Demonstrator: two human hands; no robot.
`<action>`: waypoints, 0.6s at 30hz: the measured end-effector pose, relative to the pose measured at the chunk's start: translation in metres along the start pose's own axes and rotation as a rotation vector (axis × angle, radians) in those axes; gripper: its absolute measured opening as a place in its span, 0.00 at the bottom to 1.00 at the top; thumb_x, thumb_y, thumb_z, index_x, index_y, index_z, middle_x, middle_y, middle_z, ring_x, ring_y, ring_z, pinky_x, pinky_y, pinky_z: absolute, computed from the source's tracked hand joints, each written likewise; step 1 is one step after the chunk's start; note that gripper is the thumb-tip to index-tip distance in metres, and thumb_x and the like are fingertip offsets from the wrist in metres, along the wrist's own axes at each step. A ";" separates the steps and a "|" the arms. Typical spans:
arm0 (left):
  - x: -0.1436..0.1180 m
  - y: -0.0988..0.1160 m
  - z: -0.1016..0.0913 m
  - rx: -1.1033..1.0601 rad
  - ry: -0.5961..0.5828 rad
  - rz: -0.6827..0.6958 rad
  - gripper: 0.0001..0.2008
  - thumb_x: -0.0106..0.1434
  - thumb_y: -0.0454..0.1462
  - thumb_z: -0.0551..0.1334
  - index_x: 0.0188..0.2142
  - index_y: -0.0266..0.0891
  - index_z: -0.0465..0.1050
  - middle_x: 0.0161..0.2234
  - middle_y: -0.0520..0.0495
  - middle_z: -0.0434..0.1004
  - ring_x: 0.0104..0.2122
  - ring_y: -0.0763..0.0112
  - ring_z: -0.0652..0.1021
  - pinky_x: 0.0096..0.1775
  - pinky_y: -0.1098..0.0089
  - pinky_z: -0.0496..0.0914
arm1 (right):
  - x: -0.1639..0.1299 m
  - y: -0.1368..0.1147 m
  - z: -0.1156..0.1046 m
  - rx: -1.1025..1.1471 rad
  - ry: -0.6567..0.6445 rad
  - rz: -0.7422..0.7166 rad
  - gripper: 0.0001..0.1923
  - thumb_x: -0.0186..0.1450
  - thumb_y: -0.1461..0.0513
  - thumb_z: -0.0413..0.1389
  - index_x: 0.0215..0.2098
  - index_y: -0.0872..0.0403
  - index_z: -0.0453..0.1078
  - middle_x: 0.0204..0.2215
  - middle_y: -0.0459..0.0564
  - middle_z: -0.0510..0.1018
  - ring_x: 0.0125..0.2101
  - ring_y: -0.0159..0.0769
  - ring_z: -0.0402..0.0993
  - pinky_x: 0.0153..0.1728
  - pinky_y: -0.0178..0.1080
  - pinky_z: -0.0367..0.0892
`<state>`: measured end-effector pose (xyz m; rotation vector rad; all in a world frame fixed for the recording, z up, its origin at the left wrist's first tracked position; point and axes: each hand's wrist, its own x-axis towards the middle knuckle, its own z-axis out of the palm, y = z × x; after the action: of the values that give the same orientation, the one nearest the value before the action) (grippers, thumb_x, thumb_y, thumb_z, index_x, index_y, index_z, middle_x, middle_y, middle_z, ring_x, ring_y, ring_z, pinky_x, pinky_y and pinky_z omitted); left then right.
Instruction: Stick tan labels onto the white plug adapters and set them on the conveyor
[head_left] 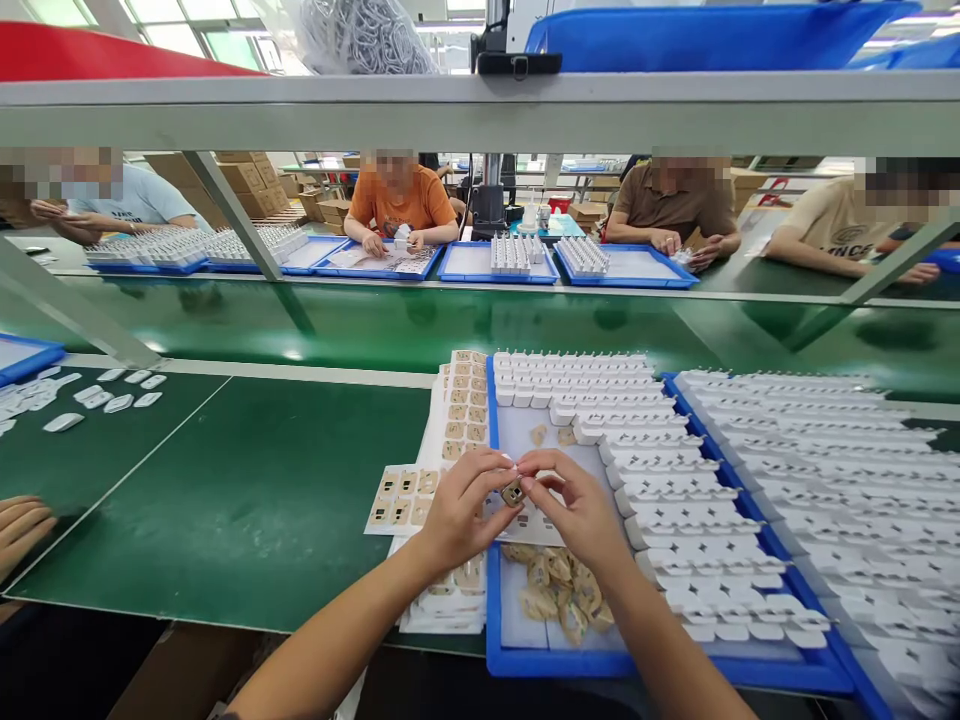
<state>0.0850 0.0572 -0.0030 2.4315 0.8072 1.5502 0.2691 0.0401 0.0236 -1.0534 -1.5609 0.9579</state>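
My left hand (466, 498) and my right hand (568, 497) meet above a blue-rimmed tray (492, 590). Between their fingertips they pinch a small tan-faced piece (513, 492) with a dark and white patch on it; the fingers cover part of it. Just under the hands lies a sticker sheet (541, 528). Rows of white plastic parts (675, 487) fill the tray's right side. Crumpled tan peeled bits (562, 590) are heaped near its front. Left of the tray are stacked sheets of tan stickers (465, 410), with a smaller sheet (401, 497) beside my left hand.
A second tray of white parts (832, 500) stands at the right. Flat white pieces (94, 396) lie on the green table (247, 500) at far left, near another person's hand (22, 530). A shelf beam (480, 125) crosses above; several people sit opposite.
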 end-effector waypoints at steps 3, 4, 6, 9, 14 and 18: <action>-0.001 -0.002 0.002 0.001 0.004 0.026 0.18 0.62 0.32 0.66 0.51 0.40 0.69 0.46 0.40 0.77 0.48 0.60 0.77 0.50 0.55 0.76 | 0.000 0.001 0.002 0.049 0.006 0.038 0.04 0.66 0.59 0.59 0.38 0.47 0.77 0.40 0.49 0.79 0.42 0.37 0.75 0.37 0.37 0.73; -0.002 -0.002 0.002 0.003 0.005 0.035 0.18 0.62 0.32 0.66 0.51 0.39 0.69 0.45 0.40 0.78 0.48 0.60 0.77 0.49 0.55 0.76 | 0.000 0.001 0.002 0.067 0.008 0.053 0.04 0.66 0.59 0.60 0.37 0.47 0.77 0.40 0.49 0.79 0.43 0.38 0.75 0.37 0.36 0.73; -0.002 -0.003 0.003 0.014 0.004 0.055 0.17 0.62 0.31 0.66 0.51 0.39 0.69 0.45 0.39 0.78 0.49 0.59 0.77 0.49 0.55 0.76 | 0.000 0.002 0.002 0.112 0.007 0.084 0.03 0.65 0.58 0.61 0.36 0.47 0.78 0.39 0.48 0.79 0.43 0.37 0.75 0.38 0.36 0.72; -0.001 -0.003 0.002 0.029 0.010 0.091 0.17 0.62 0.30 0.66 0.50 0.39 0.69 0.45 0.39 0.78 0.50 0.59 0.77 0.49 0.55 0.76 | 0.002 0.004 0.001 0.200 -0.002 0.115 0.03 0.63 0.58 0.63 0.34 0.47 0.79 0.38 0.48 0.79 0.42 0.37 0.75 0.39 0.36 0.73; -0.002 -0.001 0.002 0.008 0.028 0.085 0.17 0.62 0.31 0.66 0.51 0.38 0.69 0.44 0.39 0.78 0.49 0.59 0.77 0.50 0.55 0.76 | 0.003 0.007 0.000 0.305 -0.019 0.143 0.03 0.61 0.58 0.65 0.34 0.47 0.81 0.38 0.49 0.80 0.44 0.39 0.76 0.44 0.39 0.73; -0.003 -0.001 0.002 -0.004 0.024 0.071 0.19 0.62 0.31 0.66 0.52 0.38 0.68 0.44 0.39 0.77 0.49 0.59 0.77 0.50 0.54 0.76 | 0.002 0.006 0.001 0.306 -0.003 0.147 0.03 0.61 0.58 0.64 0.34 0.47 0.80 0.38 0.49 0.80 0.44 0.38 0.76 0.44 0.39 0.73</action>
<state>0.0853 0.0574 -0.0064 2.4689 0.7284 1.6067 0.2692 0.0442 0.0184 -0.9569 -1.3004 1.2555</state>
